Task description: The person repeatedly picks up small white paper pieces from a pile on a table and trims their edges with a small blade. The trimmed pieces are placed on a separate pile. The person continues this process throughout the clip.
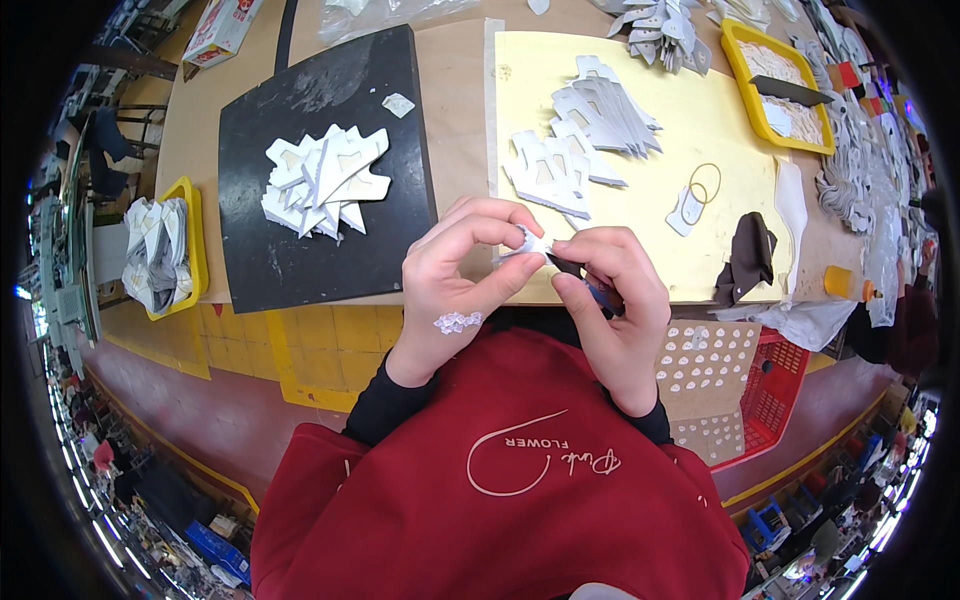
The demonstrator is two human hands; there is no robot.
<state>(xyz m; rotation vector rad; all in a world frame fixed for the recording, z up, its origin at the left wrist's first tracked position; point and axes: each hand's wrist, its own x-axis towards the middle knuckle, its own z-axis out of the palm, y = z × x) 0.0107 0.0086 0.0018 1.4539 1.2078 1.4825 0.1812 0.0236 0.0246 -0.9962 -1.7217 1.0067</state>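
- So the left hand (455,275) is pinching a small pale piece (526,240) between thumb and forefinger, the other fingers curling loosely behind.
- Right hand (620,300) is gripping a dark tool (566,264). Thumb and forefinger are closing around it, the rest folding in; can't tell what kind of tool, the fingers are covering most of it.
- Both hands are meeting over the table's near edge, in front of the chest, probably because that's giving the best look at something this tiny.
- The white cutouts (325,180) are piling up on the black board (265,115) to the left, and the grey-white pieces (605,115) are fanning out on the yellow sheet (690,130). My guess: the overlap is making single ones easier to grab.
- As for looks, the small pale piece is showing whitish with a greyer side, sitting right between the two hands' fingertips. Its outline is mostly hiding behind them, and glare is washing out the middle.
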